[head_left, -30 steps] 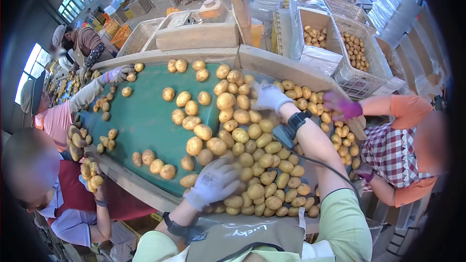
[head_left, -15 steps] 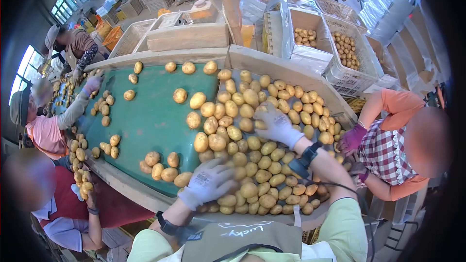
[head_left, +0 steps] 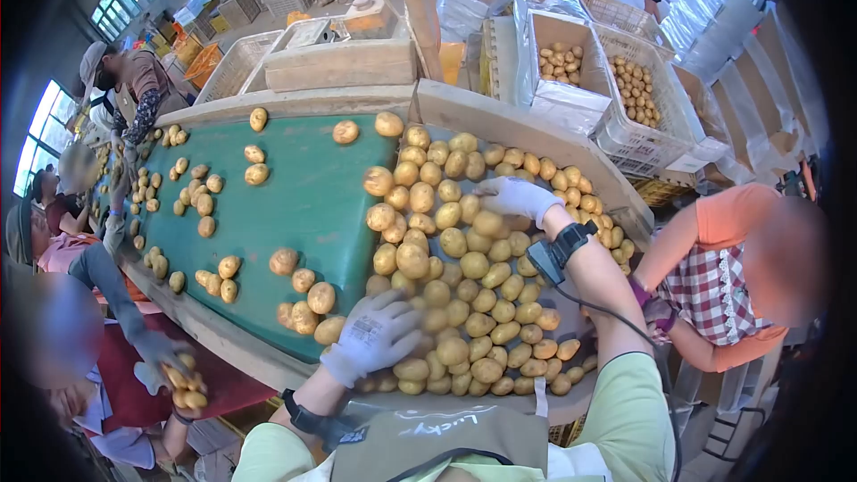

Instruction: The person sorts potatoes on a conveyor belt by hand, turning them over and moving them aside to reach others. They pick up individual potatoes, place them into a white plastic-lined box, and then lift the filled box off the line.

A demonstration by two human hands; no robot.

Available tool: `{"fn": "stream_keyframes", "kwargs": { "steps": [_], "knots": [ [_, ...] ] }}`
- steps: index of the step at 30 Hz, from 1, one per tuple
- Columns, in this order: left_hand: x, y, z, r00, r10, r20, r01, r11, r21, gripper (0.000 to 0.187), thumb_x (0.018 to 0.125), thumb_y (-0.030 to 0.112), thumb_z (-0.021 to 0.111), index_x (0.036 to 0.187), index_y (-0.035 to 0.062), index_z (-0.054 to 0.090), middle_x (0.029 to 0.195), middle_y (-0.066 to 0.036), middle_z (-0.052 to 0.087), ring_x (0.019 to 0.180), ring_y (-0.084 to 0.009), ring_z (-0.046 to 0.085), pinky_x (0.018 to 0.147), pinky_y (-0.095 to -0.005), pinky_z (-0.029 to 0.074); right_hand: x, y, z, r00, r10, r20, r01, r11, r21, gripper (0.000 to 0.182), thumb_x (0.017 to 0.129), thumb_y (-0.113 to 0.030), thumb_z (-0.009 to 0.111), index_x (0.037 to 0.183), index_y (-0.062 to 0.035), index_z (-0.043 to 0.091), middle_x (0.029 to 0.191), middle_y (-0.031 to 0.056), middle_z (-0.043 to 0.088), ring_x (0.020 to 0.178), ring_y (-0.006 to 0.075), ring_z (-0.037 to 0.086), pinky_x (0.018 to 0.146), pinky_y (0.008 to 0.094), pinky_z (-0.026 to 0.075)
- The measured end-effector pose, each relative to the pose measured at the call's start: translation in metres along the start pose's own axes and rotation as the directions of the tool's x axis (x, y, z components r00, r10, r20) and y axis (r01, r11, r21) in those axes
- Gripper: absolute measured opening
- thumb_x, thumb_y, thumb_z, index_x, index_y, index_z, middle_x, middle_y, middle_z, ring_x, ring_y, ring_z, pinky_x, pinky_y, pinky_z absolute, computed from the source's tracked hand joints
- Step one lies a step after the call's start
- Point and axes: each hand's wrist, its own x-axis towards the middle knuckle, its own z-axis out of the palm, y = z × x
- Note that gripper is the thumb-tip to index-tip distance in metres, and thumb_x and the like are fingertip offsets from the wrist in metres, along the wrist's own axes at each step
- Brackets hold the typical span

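A thick heap of yellow potatoes (head_left: 464,268) covers the right end of a green conveyor belt (head_left: 295,205). My left hand (head_left: 375,332), in a white glove, rests palm down on potatoes at the near edge of the heap, fingers spread. My right hand (head_left: 516,198), also gloved in white, lies on potatoes at the far right of the heap, fingers curved over them. A black strap with a cable sits on my right wrist (head_left: 561,245). Whether either hand grips a potato cannot be made out.
A person in an orange and checked top (head_left: 723,277) stands at the right. Other people (head_left: 125,89) work along the left side; one gloved hand (head_left: 183,379) holds potatoes. White crates of potatoes (head_left: 638,94) and a lined box (head_left: 567,62) stand behind the wooden rim (head_left: 527,129).
My right hand has moved away across the heap toward its far right. Loose potatoes have travelled left along the belt. The neighbour's purple-gloved hand has pulled back from the heap.
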Motion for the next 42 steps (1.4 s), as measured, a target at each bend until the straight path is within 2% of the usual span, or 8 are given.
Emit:
{"fn": "stream_keyframes", "kwargs": {
  "steps": [8, 13, 15, 19, 27, 36, 41, 42],
  "knots": [
    [-0.004, -0.004, -0.007, 1.0, -0.015, 0.005, 0.015, 0.999, -0.031, 0.032, 0.088, 0.022, 0.073, 0.114, 0.0045, 0.076, 0.112, -0.012, 0.074, 0.119, -0.0376, 0.066, 0.096, -0.0483, 0.057, -0.07, -0.014, -0.024, 0.974, -0.185, -0.133, 0.117, 0.906, -0.406, 0.042, 0.096, -0.031, 0.06, 0.136, -0.0197, 0.066, 0.116, 0.0165, 0.074, 0.107, 0.0361, 0.069, 0.097, 0.0518, 0.053],
    [0.004, 0.006, -0.01, 0.999, -0.045, 0.017, 0.045, 0.999, -0.012, 0.031, 0.089, 0.023, 0.073, 0.113, 0.005, 0.075, 0.113, -0.012, 0.074, 0.121, -0.038, 0.065, 0.098, -0.0484, 0.056, -0.058, 0.047, -0.094, 0.423, -0.194, -0.885, -0.38, 0.849, -0.368, 0.045, 0.095, -0.018, 0.063, 0.14, -0.0128, 0.065, 0.127, 0.0242, 0.068, 0.112, 0.0393, 0.067, 0.099, 0.0484, 0.053],
    [0.006, 0.011, -0.018, 0.998, -0.002, 0.058, 0.003, 1.0, -0.019, 0.031, 0.089, 0.023, 0.073, 0.115, 0.0055, 0.075, 0.114, -0.012, 0.074, 0.122, -0.0377, 0.064, 0.098, -0.0487, 0.056, -0.025, 0.023, -0.057, 0.798, -0.212, -0.564, 0.152, 0.977, -0.152, 0.054, 0.095, -0.019, 0.064, 0.148, -0.0155, 0.058, 0.142, 0.0263, 0.059, 0.119, 0.0434, 0.063, 0.106, 0.0512, 0.05],
    [0.0, 0.001, -0.01, 0.999, 0.005, 0.041, -0.006, 0.999, 0.034, 0.032, 0.089, 0.023, 0.072, 0.116, 0.0058, 0.075, 0.114, -0.013, 0.074, 0.119, -0.0379, 0.066, 0.097, -0.0488, 0.056, 0.017, -0.035, 0.026, 0.965, -0.038, -0.26, -0.088, 0.885, -0.458, 0.06, 0.091, -0.02, 0.064, 0.151, -0.0238, 0.054, 0.142, 0.027, 0.056, 0.117, 0.0462, 0.065, 0.104, 0.0529, 0.051],
    [-0.01, -0.016, -0.016, 0.999, -0.033, -0.025, 0.033, 0.999, -0.022, 0.033, 0.089, 0.021, 0.073, 0.117, 0.0049, 0.075, 0.11, -0.015, 0.075, 0.109, -0.0378, 0.069, 0.093, -0.0474, 0.058, 0.043, -0.016, 0.009, 0.975, 0.09, -0.201, -0.128, 0.973, -0.19, 0.056, 0.085, -0.015, 0.068, 0.14, -0.02, 0.061, 0.135, 0.0231, 0.06, 0.113, 0.0425, 0.066, 0.095, 0.0513, 0.054],
    [-0.011, -0.026, -0.031, 0.997, 0.003, -0.075, -0.005, 1.0, -0.025, 0.033, 0.088, 0.022, 0.074, 0.117, 0.0045, 0.075, 0.107, -0.013, 0.073, 0.104, -0.0328, 0.07, 0.087, -0.0442, 0.059, 0.003, -0.025, -0.05, 0.821, -0.571, -0.011, 0.383, 0.565, -0.731, 0.047, 0.092, -0.006, 0.059, 0.135, -0.0236, 0.065, 0.122, 0.0124, 0.066, 0.106, 0.0345, 0.065, 0.086, 0.049, 0.054],
    [-0.009, -0.024, -0.028, 1.0, 0.0, -0.017, -0.001, 0.999, -0.035, 0.035, 0.089, 0.024, 0.074, 0.118, 0.0046, 0.075, 0.106, -0.013, 0.074, 0.102, -0.0323, 0.07, 0.084, -0.0451, 0.058, 0.047, -0.024, -0.128, 0.518, -0.462, -0.719, -0.084, 0.81, -0.581, 0.043, 0.091, -0.008, 0.061, 0.134, -0.0144, 0.065, 0.118, 0.0207, 0.067, 0.101, 0.0379, 0.067, 0.084, 0.051, 0.056],
    [-0.011, -0.026, -0.03, 1.0, -0.005, -0.013, 0.004, 0.999, -0.041, 0.035, 0.089, 0.023, 0.074, 0.118, 0.0047, 0.075, 0.105, -0.013, 0.074, 0.103, -0.0323, 0.07, 0.084, -0.0451, 0.058, 0.057, -0.031, -0.107, 0.803, -0.288, -0.522, -0.003, 0.873, -0.488, 0.04, 0.091, -0.011, 0.062, 0.13, -0.0148, 0.066, 0.12, 0.0208, 0.067, 0.104, 0.0384, 0.067, 0.088, 0.0514, 0.055]
  ]
}}
